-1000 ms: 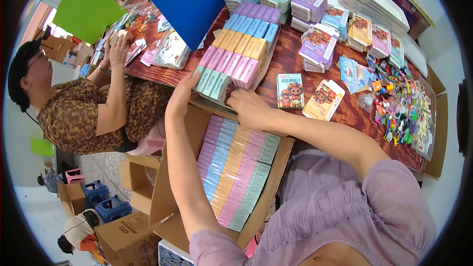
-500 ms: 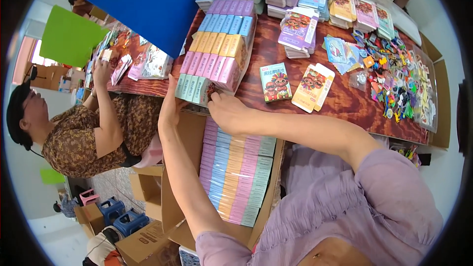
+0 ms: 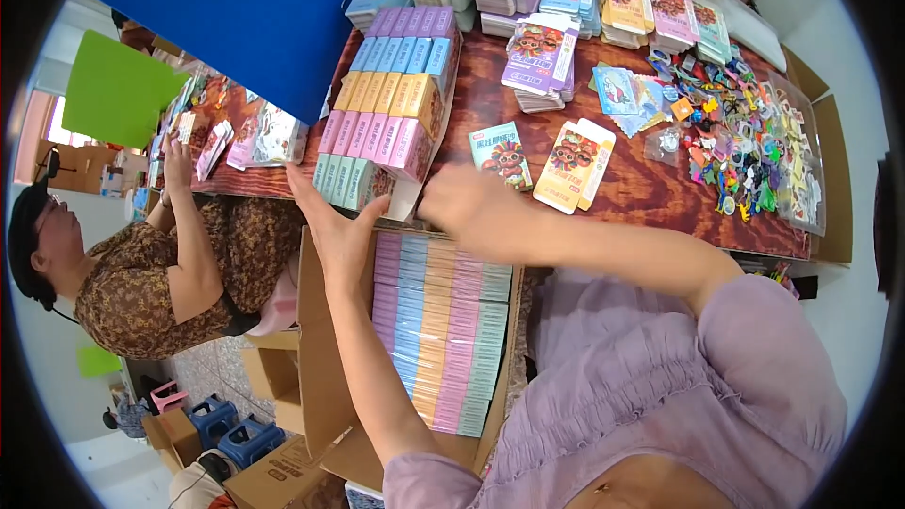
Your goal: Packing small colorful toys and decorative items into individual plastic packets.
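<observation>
My left hand (image 3: 337,238) is open, thumb and fingers spread, at the near end of a block of small boxes in colour rows. The closest row is green boxes (image 3: 341,181), with pink boxes (image 3: 375,139) behind it. At the right end of the green row, a bare pale strip of the tray (image 3: 405,198) shows. My right hand (image 3: 485,215) is smeared by motion just right of that strip, so I cannot make out its fingers or anything in them. Beyond it lie a green card box (image 3: 501,155) and a yellow flat box (image 3: 575,165).
Below the table edge stands an open carton (image 3: 325,358) with wrapped rows of coloured boxes (image 3: 438,330). Stacked purple cartons (image 3: 539,55) and a heap of small colourful trinkets (image 3: 731,146) cover the table. A blue panel (image 3: 236,19) hangs at upper left. A co-worker (image 3: 141,283) sits left.
My right hand has moved right, away from the green row, uncovering the tray's corner. My left hand has come off the row's side, its thumb now spread wide. The whole view has shifted slightly.
</observation>
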